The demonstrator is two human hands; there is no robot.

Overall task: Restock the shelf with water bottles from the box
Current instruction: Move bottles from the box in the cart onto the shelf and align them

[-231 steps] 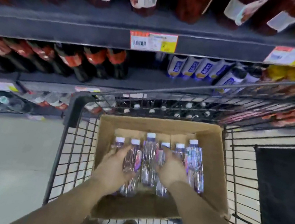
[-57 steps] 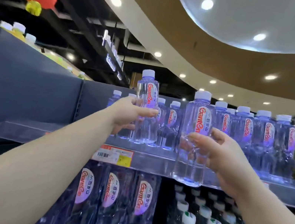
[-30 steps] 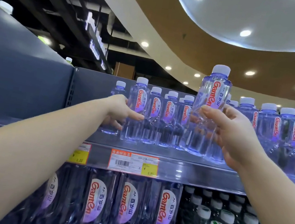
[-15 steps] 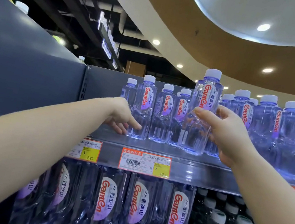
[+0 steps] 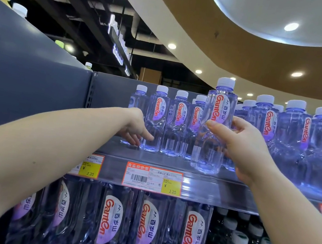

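Right hand (image 5: 245, 148) around upright water bottle (image 5: 214, 126) above shelf (image 5: 198, 188) edge.

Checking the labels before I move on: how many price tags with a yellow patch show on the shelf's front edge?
2: one price tag left, partly behind the left forearm, one price tag under the held bottle. A red-edged tag at the far right is cut off.

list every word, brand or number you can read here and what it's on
"Ganten": label of the bottle in the right hand, also the shelf bottles and big bottles below.
"2.20": yellow patch on both price tags.
Barcode digits, small tag print: too small to read.
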